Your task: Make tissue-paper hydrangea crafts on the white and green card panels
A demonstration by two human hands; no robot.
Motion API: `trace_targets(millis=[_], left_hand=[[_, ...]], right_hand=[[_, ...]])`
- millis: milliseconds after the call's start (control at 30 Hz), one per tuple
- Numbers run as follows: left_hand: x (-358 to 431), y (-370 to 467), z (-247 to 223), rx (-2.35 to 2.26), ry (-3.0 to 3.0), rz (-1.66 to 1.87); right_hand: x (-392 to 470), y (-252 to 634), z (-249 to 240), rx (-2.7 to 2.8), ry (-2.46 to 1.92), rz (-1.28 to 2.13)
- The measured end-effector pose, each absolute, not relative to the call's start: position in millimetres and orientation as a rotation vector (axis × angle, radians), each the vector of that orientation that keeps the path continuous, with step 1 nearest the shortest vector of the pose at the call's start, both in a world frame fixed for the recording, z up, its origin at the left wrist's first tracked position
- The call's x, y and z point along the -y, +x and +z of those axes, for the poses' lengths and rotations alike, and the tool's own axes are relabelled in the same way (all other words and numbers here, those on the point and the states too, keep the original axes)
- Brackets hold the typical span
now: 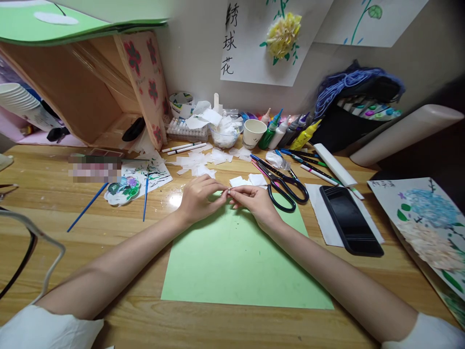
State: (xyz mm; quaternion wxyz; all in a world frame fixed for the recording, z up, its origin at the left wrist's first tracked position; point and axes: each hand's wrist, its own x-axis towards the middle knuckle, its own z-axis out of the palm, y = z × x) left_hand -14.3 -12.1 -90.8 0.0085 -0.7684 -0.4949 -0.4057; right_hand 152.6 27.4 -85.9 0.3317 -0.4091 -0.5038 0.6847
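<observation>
Fingertips of my left hand and my right hand meet over the far edge of a green sheet of paper. Between them they pinch a tiny white piece, mostly covered by the fingers; it looks like paper, though its kind is hard to tell. Just beyond my right hand lie small white paper squares. Black-handled scissors rest open to the right of that hand. Torn white paper pieces are scattered on the table behind my left hand.
Paintbrushes and a paint palette lie left. A phone rests on white paper at right, near several markers. Along the wall stand a bowl of white scraps, a paper cup and paint bottles.
</observation>
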Motion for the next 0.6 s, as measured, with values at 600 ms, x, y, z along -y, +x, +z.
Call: trace_targets(millis=[600], left_hand=[[12.2,-14.3,-89.6,1.52,-2.393,-1.291]], right_hand=[[-27.2,153.3,-86.9,1.3,-1.062,1.817]])
